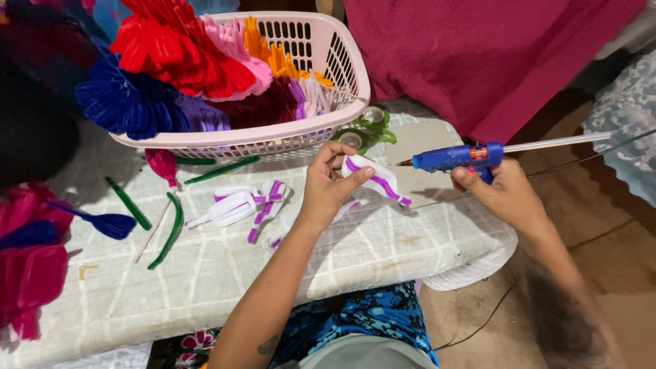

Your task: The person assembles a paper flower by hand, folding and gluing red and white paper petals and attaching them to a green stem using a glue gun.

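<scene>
Left hand [326,183] pinches a white petal w/ purple stripe [376,179] between thumb and fingers, held just above the padded board [225,266]. Right hand [502,191] is wrapped round a blue glue gun [454,157], nozzle aimed left at the petal, near but apart; clear stick pokes out the rear. More striped petals [246,203] lie on board by left wrist. Pink basket [321,41] at board's far edge, heaped w/ red, blue, pink, orange, purple pieces. Green tape rolls [365,126] beside it. Green stems [171,225] lie on board, left.
</scene>
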